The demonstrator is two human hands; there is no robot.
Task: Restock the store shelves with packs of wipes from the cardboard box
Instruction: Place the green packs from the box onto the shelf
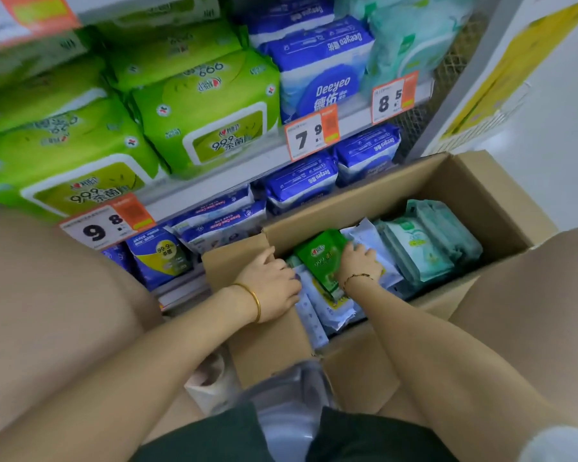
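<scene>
Inside the brown cardboard box, the right hand has its grip round the dark-green soft plastic wipes pack, likely light, squashy and slick, best held across its flat faces; whether the left hand has a grip on anything cannot be told.

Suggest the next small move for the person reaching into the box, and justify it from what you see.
Probably lift the green pack clear of the cardboard box. The right hand holds it, it stands uppermost among the packs there, and the left hand rests at the box flap. Larger green packs fill the shelf above, so it likely belongs there.
</scene>
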